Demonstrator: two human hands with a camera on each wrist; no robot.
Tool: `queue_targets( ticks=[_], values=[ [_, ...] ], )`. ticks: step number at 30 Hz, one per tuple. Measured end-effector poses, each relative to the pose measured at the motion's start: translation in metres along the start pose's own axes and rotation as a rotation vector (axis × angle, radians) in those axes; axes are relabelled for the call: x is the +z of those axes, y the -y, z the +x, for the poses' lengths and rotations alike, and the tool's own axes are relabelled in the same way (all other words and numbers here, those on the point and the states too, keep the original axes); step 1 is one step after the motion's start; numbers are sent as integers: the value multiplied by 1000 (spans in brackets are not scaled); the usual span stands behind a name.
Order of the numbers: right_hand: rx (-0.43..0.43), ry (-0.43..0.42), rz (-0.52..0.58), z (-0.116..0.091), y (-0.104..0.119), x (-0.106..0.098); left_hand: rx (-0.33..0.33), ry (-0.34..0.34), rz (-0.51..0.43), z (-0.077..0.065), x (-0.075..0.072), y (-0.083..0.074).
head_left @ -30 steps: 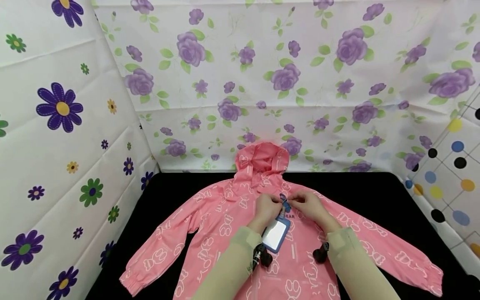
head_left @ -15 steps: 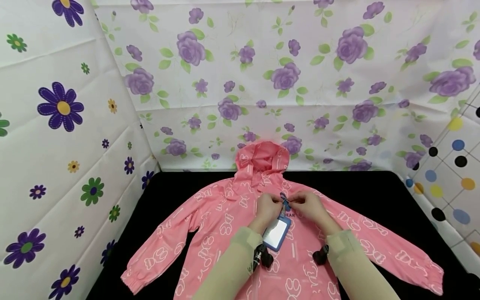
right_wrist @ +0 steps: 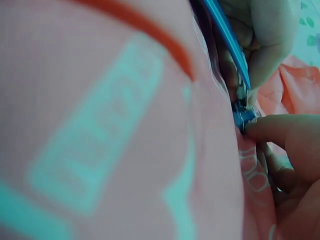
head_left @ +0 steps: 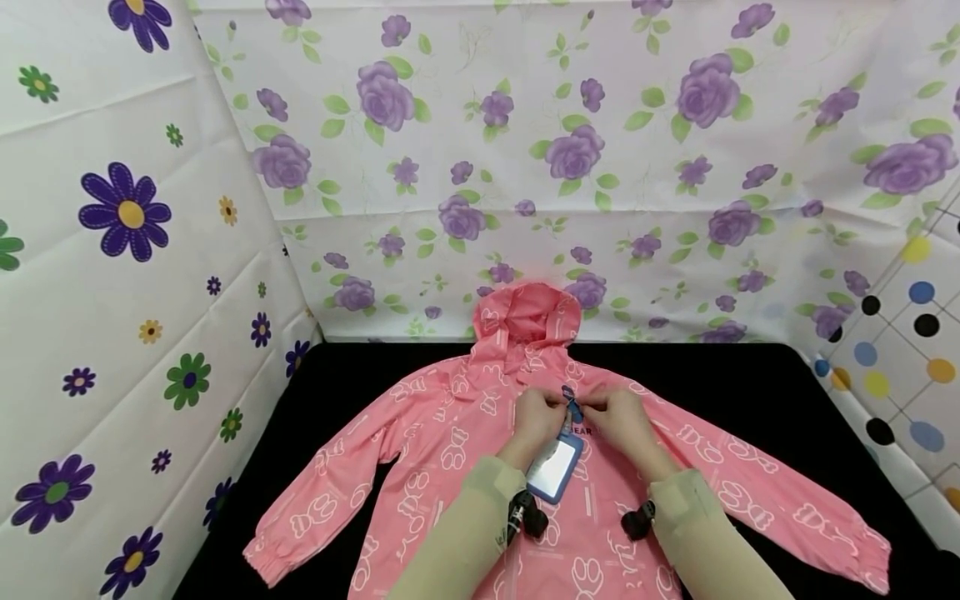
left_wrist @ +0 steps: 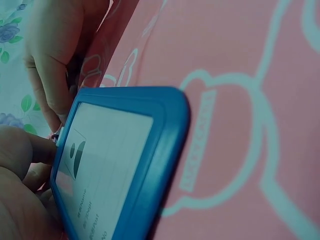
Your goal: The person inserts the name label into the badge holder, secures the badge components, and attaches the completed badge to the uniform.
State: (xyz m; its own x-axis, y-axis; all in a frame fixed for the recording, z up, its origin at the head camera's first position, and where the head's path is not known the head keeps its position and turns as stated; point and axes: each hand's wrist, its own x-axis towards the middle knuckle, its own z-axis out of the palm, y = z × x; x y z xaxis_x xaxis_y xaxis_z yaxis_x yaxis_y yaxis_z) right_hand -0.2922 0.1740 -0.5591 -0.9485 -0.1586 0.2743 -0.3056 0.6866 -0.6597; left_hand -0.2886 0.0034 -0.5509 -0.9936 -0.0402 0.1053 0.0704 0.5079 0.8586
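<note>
A pink hooded jacket (head_left: 420, 492) with white bear outlines lies spread out, front up. On its chest is a blue-framed badge holder (head_left: 555, 471) with a card inside, tilted to one side. A small blue strap piece (head_left: 574, 407) joins its top end, and a metal clasp (right_wrist: 242, 95) shows there in the right wrist view. My left hand (head_left: 537, 418) pinches the badge holder's top end at the clasp. From the other side my right hand (head_left: 624, 417) pinches the blue strap piece close over the jacket. Fingers partly hide the joint.
Black cloth (head_left: 720, 375) covers the table under the jacket. A flowered curtain (head_left: 480, 158) stands behind, with a daisy-print sheet (head_left: 180, 275) at left and a dotted sheet (head_left: 900, 367) at right. Dark wrist cameras (head_left: 637, 523) sit on both forearms.
The right wrist has shifted slightly inward, and more of the printed lettering shows beside the right fingers. Both hands keep their pinch, and the jacket lies as before.
</note>
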Motion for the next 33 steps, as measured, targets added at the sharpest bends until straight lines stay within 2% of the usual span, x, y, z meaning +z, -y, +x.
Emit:
queue_targets(
  ticks=[5,10,16,21,27,33],
  values=[
    [-73,-15,-114,-2,8,0,3,-3,4,0,0,0],
    [-112,-11,-149,-4,12,0,4,2,-9,-1,-1,1],
    [-154,-4,-135,-4,9,-1,-6,16,-26,-2,-2,1],
    [-213,16,-134,-3,7,-3,19,23,-42,0,0,2],
    [-188,62,-105,-3,3,-4,45,15,-54,-2,-1,2],
    [-204,83,-38,-2,-5,-4,32,19,-50,-1,-2,3]
  ],
)
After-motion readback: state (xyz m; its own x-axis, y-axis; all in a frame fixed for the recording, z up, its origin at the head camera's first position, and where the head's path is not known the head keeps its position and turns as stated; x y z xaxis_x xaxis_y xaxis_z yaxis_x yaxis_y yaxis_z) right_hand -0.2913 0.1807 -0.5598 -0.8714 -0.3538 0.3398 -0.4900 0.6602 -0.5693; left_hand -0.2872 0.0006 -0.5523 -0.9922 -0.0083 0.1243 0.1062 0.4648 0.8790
